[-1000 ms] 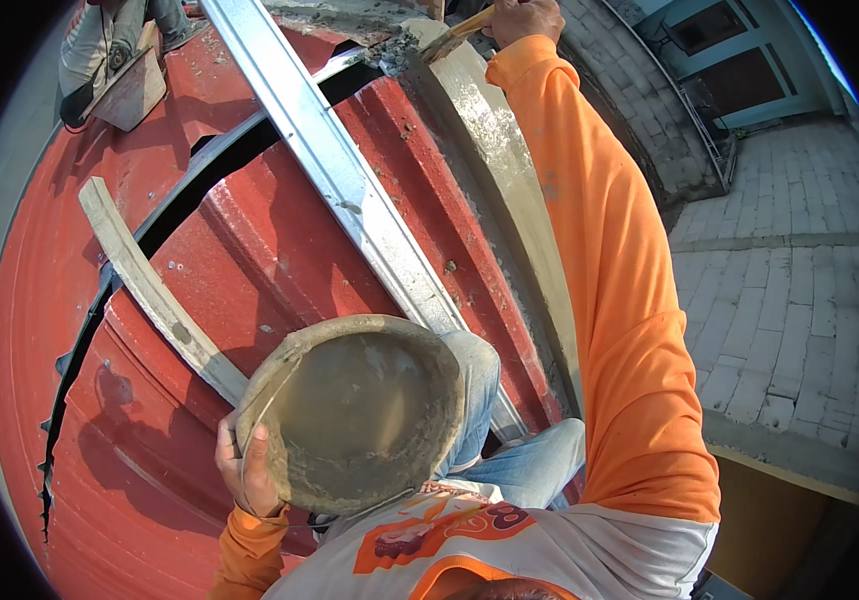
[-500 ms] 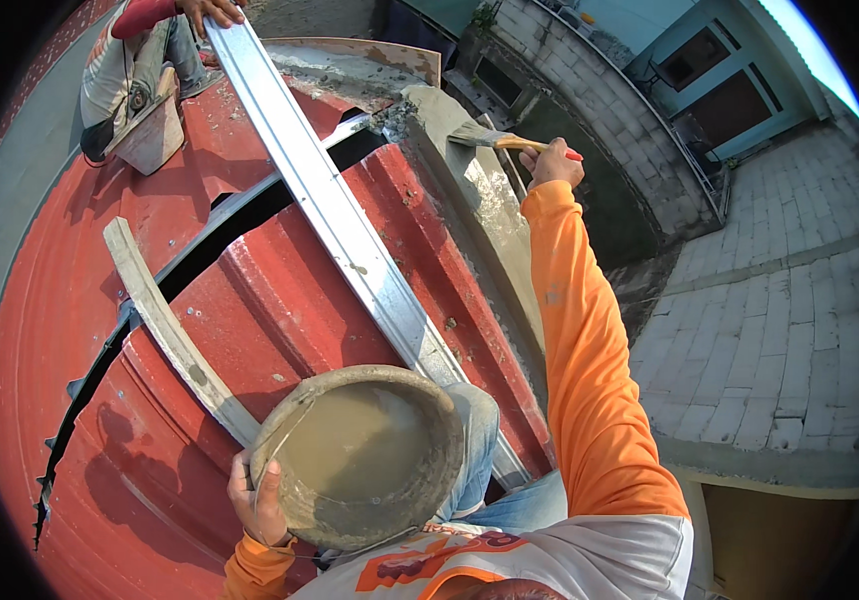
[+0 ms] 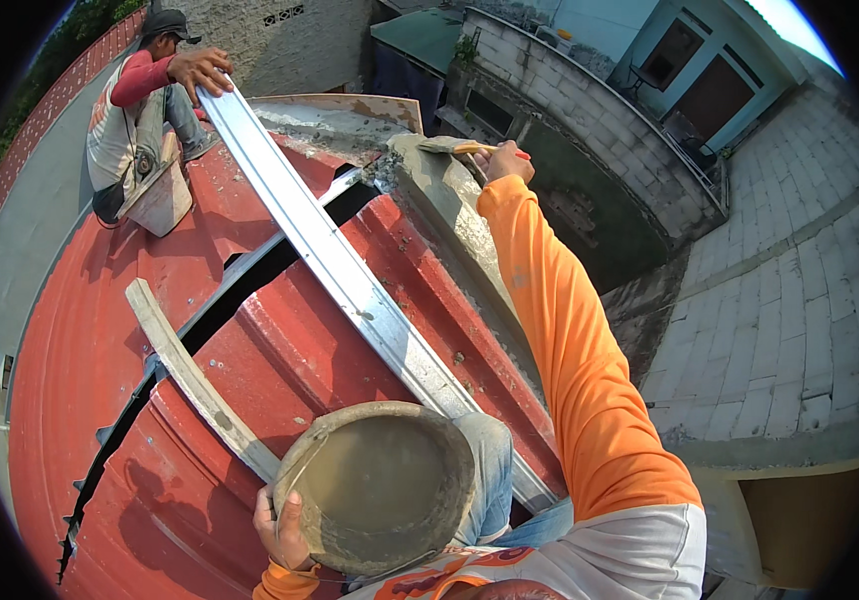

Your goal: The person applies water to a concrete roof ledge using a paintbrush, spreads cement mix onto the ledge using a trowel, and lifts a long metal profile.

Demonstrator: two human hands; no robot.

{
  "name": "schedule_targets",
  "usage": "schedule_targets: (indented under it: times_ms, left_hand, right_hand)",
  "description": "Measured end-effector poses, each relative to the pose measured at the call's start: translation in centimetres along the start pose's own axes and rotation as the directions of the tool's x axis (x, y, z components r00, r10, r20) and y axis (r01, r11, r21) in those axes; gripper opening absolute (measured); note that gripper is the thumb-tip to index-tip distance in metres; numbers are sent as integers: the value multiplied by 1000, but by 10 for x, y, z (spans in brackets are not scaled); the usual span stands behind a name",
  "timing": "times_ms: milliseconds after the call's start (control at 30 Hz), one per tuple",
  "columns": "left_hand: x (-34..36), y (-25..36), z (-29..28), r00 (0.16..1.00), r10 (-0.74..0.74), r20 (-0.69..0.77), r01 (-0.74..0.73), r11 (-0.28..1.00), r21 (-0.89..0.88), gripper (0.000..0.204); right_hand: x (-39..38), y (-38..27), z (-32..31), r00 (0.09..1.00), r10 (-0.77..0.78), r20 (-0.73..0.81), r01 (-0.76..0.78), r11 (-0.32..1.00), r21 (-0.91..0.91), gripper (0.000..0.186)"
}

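My left hand [image 3: 287, 530] grips the rim of a round, mortar-crusted bucket [image 3: 380, 549] holding murky grey-brown water. The bucket leans against my jeans-clad leg, low in the view. With my right arm stretched far forward, my right hand [image 3: 507, 163] is closed around the handle of a flat paintbrush [image 3: 467, 147]. Its bristles lie at the top of a cement-plastered ledge [image 3: 460, 205], whose surface shines wet beside the brush. I cannot tell how firmly the bristles press.
A long metal channel [image 3: 335, 275] crosses the red roof sheets [image 3: 290, 345], its far end under a co-worker's hand [image 3: 200, 72]. That person sits by a mortar-stained container [image 3: 162, 195]. Dark gaps split the sheets near a curved grey strip [image 3: 200, 385]. Beyond the ledge, the ground drops away.
My view has tilted up, showing more of the co-worker. The brush has moved up along the ledge to its far end. My left hand keeps its hold on the bucket.
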State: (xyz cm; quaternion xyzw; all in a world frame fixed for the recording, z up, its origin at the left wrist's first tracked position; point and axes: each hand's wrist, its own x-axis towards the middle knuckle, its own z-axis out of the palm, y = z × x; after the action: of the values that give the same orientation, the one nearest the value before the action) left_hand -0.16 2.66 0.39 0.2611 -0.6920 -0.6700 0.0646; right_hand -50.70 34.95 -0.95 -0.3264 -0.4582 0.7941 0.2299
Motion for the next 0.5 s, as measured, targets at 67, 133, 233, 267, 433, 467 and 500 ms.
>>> schedule_targets:
  times_ms: [67, 133, 233, 267, 433, 467, 500]
  left_hand:
    - [-1, 5, -3, 1000, 21, 1, -21, 999, 28, 31]
    - [-1, 11, -4, 999, 38, 9, -39, 998, 51, 31]
    - [3, 16, 0, 998, 58, 27, -60, 994, 94, 31]
    - [4, 15, 0, 998, 47, 29, -49, 996, 75, 31]
    - [4, 8, -5, 999, 39, 28, -41, 998, 43, 31]
    - [3, 7, -6, 1000, 23, 16, -23, 1000, 18, 32]
    - [2, 6, -6, 1000, 8, 6, -8, 1000, -11, 33]
  right_hand:
    - [-10, -3, -33, 998, -52, 29, 52, 998, -18, 19]
    - [-22, -11, -81, 986, -139, 88, 146, 986, -79, 17]
    - [-27, -39, -158, 979, -198, 57, 206, 939, -277, 17]
    - [-30, -46, -170, 980, -196, 34, 195, 909, -368, 18]
    - [-50, -69, -125, 825, -472, 309, 558, 764, -324, 28]
    - [-52, -64, -100, 769, -502, 397, 624, 724, -295, 28]
    - [-44, -58, -78, 683, -503, 530, 685, 692, -226, 30]
